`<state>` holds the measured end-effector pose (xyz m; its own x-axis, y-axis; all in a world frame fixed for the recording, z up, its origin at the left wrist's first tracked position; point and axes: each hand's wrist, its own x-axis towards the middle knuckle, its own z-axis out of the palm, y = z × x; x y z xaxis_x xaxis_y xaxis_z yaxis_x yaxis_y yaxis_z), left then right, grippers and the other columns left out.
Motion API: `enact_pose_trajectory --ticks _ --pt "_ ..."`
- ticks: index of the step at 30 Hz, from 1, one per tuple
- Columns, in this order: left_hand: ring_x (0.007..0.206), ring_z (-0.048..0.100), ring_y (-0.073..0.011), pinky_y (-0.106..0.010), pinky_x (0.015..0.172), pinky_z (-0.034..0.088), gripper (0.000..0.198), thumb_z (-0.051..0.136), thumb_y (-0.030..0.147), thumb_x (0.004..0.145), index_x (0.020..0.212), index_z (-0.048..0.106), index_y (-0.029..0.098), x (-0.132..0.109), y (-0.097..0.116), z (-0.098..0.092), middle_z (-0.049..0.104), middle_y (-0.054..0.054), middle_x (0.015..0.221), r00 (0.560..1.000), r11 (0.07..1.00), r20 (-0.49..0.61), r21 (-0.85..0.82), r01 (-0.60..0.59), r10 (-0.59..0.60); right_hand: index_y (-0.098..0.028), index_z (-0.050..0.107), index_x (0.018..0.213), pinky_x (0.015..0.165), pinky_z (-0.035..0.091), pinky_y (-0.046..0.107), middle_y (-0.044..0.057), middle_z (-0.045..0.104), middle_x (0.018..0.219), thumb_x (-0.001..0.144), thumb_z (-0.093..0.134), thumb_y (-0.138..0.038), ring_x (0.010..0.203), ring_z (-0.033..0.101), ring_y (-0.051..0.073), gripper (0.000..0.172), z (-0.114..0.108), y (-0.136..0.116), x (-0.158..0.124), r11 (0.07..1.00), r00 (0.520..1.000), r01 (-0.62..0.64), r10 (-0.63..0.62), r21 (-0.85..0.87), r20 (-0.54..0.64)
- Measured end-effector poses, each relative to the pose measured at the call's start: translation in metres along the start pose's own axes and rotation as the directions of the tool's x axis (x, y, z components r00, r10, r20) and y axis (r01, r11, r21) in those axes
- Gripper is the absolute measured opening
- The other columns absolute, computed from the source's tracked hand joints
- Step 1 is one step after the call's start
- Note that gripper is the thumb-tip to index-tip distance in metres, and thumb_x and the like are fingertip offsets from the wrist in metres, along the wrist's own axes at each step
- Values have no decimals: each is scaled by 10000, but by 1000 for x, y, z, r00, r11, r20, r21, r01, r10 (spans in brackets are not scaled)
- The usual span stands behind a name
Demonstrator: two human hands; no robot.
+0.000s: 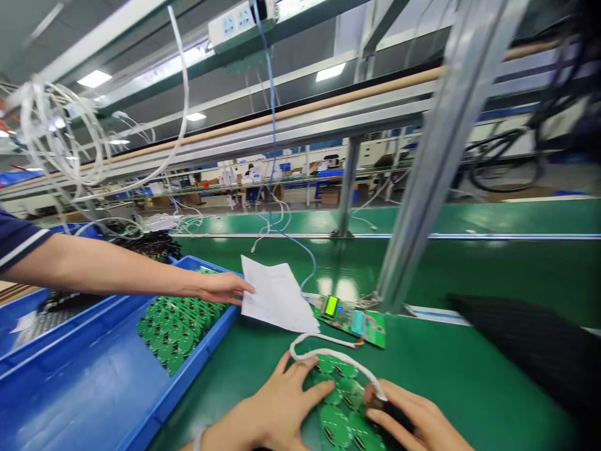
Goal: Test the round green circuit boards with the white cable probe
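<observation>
A panel of round green circuit boards [335,426] lies on the green bench in front of me. My left hand [284,398] rests at its left edge, fingers spread, with fingertips and thumb on the boards. My right hand [416,416] pinches a small brownish and dark probe head [374,401] on the end of a white cable [328,352], over the panel's right side. Whether the head touches a board, I cannot tell. The cable loops back to a green test board [357,324] with a lit yellow-green display [331,305].
From the left, another person's hand [228,288] holds white paper sheets [275,294] beside the test board. Below that arm, a blue tray [188,369] contains stacked green boards [181,326]. A metal post [422,156] rises behind. Black material [521,344] lies at right.
</observation>
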<state>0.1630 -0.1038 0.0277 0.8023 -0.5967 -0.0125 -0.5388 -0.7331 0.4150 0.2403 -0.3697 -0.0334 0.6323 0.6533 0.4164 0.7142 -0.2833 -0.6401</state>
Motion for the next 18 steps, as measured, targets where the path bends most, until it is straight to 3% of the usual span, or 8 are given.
enact_pose_trajectory --ticks 3,8,12,18 --pt "1476 93 -357 -634 1165 32 1115 558 847 628 1519 201 280 3 -8 3 166 -227 1573 998 1000 58 27 12 -13 -211 584 924 766 491 228 12 636 882 962 472 -416 810 599 130 238 -5 -16 2 997 995 -72 70 27 66" --pt "1474 83 -370 -656 1161 60 1115 557 855 621 1521 180 314 6 -16 10 159 -179 1588 999 998 52 61 9 -13 -191 548 918 760 439 277 21 601 887 979 422 -441 812 544 146 286 -6 -25 4 991 988 -127 123 43 92" --pt "1462 92 -407 -688 1139 89 1159 573 860 591 1524 176 298 6 -16 9 169 -213 1576 998 995 57 100 5 -10 -190 537 903 746 418 281 23 588 872 975 428 -443 796 526 151 285 -6 -24 4 991 989 -124 119 51 88" --pt "1463 114 -397 -676 1145 109 1151 563 864 592 1522 191 295 6 -14 9 195 -211 1570 999 994 43 113 3 -8 -189 534 890 731 404 273 23 579 849 974 432 -444 774 511 148 288 -6 -26 5 992 991 -117 113 50 76"
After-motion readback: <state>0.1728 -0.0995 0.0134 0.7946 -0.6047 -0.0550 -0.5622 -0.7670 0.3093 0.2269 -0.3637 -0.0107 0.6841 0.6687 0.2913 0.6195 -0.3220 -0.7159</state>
